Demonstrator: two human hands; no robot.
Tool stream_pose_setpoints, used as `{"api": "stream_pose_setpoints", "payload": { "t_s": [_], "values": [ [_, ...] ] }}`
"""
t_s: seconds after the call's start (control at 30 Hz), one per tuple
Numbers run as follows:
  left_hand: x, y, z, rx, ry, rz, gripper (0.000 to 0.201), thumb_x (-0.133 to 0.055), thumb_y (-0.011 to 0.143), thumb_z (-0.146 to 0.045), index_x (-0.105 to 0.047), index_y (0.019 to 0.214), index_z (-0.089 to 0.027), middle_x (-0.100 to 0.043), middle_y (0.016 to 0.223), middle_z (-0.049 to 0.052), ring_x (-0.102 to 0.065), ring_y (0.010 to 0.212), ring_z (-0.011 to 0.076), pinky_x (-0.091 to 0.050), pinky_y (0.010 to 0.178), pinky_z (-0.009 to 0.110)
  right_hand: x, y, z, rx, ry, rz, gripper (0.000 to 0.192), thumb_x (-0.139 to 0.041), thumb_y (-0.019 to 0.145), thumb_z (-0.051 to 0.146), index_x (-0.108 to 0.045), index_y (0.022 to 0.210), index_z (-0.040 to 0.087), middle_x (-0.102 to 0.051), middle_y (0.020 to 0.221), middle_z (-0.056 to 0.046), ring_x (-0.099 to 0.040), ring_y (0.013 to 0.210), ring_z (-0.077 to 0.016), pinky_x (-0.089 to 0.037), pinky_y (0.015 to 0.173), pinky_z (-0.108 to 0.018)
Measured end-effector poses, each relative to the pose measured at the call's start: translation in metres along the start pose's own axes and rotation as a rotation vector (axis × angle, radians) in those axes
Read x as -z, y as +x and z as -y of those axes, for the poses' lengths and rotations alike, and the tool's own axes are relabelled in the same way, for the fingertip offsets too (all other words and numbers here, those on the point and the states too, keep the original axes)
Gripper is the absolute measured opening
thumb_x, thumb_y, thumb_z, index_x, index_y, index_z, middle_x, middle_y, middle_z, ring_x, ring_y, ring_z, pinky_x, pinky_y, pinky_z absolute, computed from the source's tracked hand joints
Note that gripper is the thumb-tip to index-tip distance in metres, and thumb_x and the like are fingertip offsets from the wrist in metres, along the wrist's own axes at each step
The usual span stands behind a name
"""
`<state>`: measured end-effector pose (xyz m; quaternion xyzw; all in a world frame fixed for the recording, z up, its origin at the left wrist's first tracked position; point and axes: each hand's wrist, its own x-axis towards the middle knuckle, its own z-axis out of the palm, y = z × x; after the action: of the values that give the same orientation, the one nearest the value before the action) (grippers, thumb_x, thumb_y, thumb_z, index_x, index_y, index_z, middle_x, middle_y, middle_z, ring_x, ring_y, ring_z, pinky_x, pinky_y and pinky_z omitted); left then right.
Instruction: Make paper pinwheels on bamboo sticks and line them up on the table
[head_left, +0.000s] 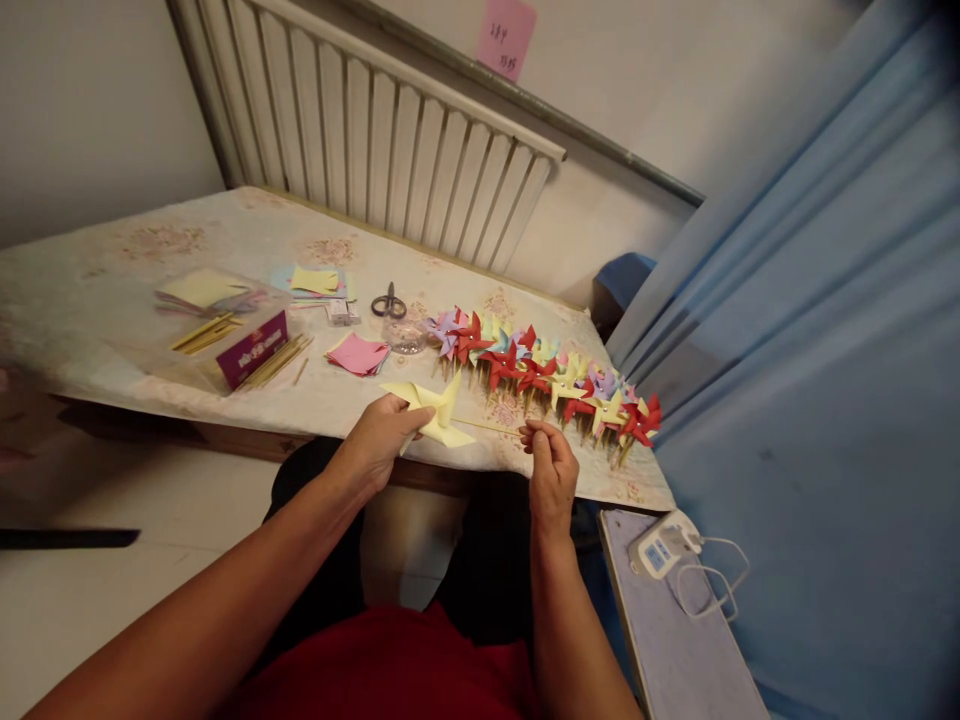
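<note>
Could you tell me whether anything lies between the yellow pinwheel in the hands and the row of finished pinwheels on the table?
Nothing visible does: the yellow pinwheel, held by the left hand, faces bare tablecloth before the row of finished pinwheels.

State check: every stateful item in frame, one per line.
left hand: closed on the yellow pinwheel
right hand: pinching the thin stick
yellow pinwheel: folded, at the stick's tip
finished pinwheels: lying in a row on the table
scissors: blades shut, flat
pink paper squares: stacked
</note>
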<state>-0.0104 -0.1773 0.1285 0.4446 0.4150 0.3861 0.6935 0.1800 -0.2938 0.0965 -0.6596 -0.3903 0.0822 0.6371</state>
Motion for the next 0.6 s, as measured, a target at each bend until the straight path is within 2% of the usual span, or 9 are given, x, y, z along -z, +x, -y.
{"api": "stream_pose_setpoints", "payload": {
  "t_s": [0.07,0.23,0.33,0.6],
  "values": [
    [0.001,0.001,0.001,-0.009,0.027,0.005,0.034,-0.077,0.054,-0.038,-0.062,0.072,-0.014,-0.064,0.065,0.001,-0.053,0.057,0.0119,-0.036,0.055,0.024,0.000,0.000,0.000,0.030,-0.029,0.033,0.028,-0.053,0.091,0.038,-0.070,0.097,0.017,-0.071,0.094,-0.007,-0.066,0.085,-0.0196,-0.051,0.078,-0.034],
    [0.002,-0.001,0.001,-0.017,0.074,0.038,0.031,-0.077,0.056,-0.036,-0.065,0.074,-0.014,-0.067,0.069,0.002,-0.058,0.063,0.0153,-0.041,0.060,0.026,-0.004,-0.007,0.009,0.280,-0.195,0.175,0.017,-0.056,0.092,0.028,-0.070,0.090,0.020,-0.070,0.091,-0.006,-0.063,0.090,-0.0195,-0.048,0.084,-0.034],
    [0.002,-0.004,0.002,-0.006,0.059,0.096,0.030,-0.077,0.056,-0.034,-0.066,0.076,-0.016,-0.070,0.073,0.003,-0.063,0.070,0.0194,-0.046,0.067,0.028,-0.008,-0.015,0.012,0.373,-0.283,0.258,0.014,-0.057,0.093,0.024,-0.070,0.090,0.021,-0.070,0.088,-0.005,-0.062,0.088,-0.0197,-0.047,0.084,-0.035],
    [0.000,-0.010,0.006,-0.001,0.138,0.149,0.021,-0.073,0.058,-0.027,-0.067,0.075,-0.017,-0.071,0.073,0.002,-0.066,0.076,0.0213,-0.049,0.070,0.029,-0.019,-0.029,0.008,0.280,-0.326,0.405,0.018,-0.054,0.093,0.022,-0.072,0.095,0.022,-0.069,0.086,-0.006,-0.062,0.083,-0.0193,-0.048,0.075,-0.031]
  ]
}}
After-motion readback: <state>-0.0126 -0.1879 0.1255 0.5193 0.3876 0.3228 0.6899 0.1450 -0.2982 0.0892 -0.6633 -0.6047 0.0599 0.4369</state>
